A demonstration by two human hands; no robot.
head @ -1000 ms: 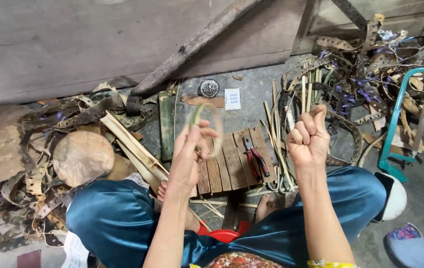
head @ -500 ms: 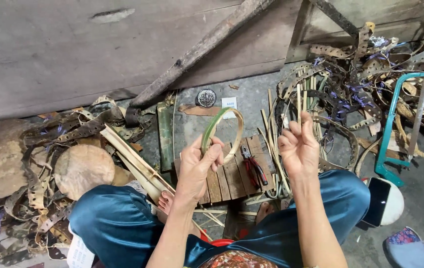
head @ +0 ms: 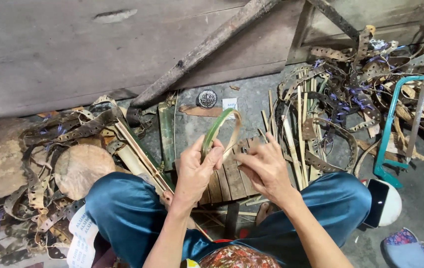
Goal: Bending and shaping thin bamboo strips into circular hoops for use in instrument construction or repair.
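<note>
You are holding the bent green strip (head: 218,130) tight in your left hand (head: 198,171), its loop standing up above your fingers. Your right hand (head: 266,168) is just beside it, fingers loosely apart, holding nothing.

Grey concrete floor (head: 251,106) seen, stained. Weathered grey plank wall (head: 58,44) set along top edge. Dark rough wooden pole (head: 207,47) leaned against wall. Low slatted wooden platform (head: 229,181) placed mid-floor. Even daylight, soft shadows cast.
</note>
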